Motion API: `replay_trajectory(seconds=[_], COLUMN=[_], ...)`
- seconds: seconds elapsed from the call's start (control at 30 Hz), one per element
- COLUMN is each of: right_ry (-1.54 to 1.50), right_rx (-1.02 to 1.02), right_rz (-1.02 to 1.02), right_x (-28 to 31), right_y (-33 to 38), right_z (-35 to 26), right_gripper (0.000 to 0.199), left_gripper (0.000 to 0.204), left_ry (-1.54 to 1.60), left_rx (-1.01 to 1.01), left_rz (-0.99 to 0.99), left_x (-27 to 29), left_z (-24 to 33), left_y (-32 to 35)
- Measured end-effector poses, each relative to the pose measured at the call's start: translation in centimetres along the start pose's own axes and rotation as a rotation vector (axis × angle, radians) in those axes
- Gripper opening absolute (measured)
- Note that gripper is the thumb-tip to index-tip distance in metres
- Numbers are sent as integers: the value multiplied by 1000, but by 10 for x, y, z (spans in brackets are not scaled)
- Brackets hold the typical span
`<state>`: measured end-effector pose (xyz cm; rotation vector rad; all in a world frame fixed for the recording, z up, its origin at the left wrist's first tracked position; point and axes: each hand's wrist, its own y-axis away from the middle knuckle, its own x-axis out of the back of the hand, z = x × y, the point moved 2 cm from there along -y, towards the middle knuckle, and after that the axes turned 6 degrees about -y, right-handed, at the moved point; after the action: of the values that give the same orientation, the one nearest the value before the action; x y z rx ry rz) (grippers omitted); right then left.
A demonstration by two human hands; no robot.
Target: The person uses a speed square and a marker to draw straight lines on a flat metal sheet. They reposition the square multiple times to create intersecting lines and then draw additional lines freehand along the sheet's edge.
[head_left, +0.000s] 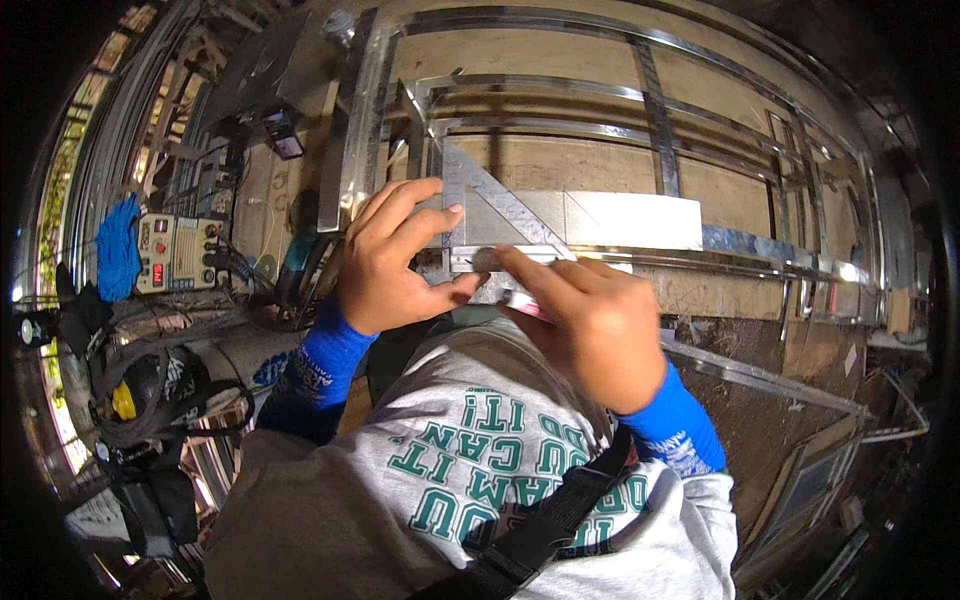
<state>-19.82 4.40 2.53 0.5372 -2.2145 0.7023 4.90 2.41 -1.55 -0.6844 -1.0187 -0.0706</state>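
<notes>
A metal triangle square (510,203) lies over a flat silvery metal plate (635,218) on a welded frame of shiny square tubing (655,110). My left hand (385,255) grips the square's left side, fingertips on its upright edge and thumb near its lower corner. My right hand (600,325) is closed at the square's lower edge, its index fingertip against a small round grey piece (485,258). A white and reddish thing (520,302) shows under its fingers; most of it is hidden by the hand.
To the left stands a beige welding machine (178,252) with a red display, a blue cloth (119,248) beside it. Cables and a black helmet-like thing (165,385) lie below. A long metal bar (765,375) slants across the floor at right. Brown boards lie under the frame.
</notes>
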Motion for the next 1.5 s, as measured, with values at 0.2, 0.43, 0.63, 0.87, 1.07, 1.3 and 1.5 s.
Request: replay_trajectory(seconds=[0.2,0.43,0.63,0.87,1.07,1.3,1.5], right_ry=[182,178,-330,-1264,-1251,-1358,-1403], right_rx=[9,47,-273,-699,-758,-849,-824], right_rz=[62,278,906,839,624,442,363], right_x=[-33,-13,7,-20,-50,-80,-104], right_y=[-19,-4,28,43,27,24,12], right_z=[-8,-14,9,16,7,1,-3], right_gripper=[37,32,11,8,17,27,27], left_gripper=[74,85,59,58,83,101,87], left_ry=[53,137,194,225,171,130,127], left_rx=[-22,-40,-43,-28,-117,-142,-114], left_rz=[-84,-82,-101,-107,-91,-172,-260], left_x=[8,8,8,9,19,27,29], left_z=[-6,-13,-13,-12,-7,-1,-5], left_y=[-1,3,0,-1,-9,-7,-6])
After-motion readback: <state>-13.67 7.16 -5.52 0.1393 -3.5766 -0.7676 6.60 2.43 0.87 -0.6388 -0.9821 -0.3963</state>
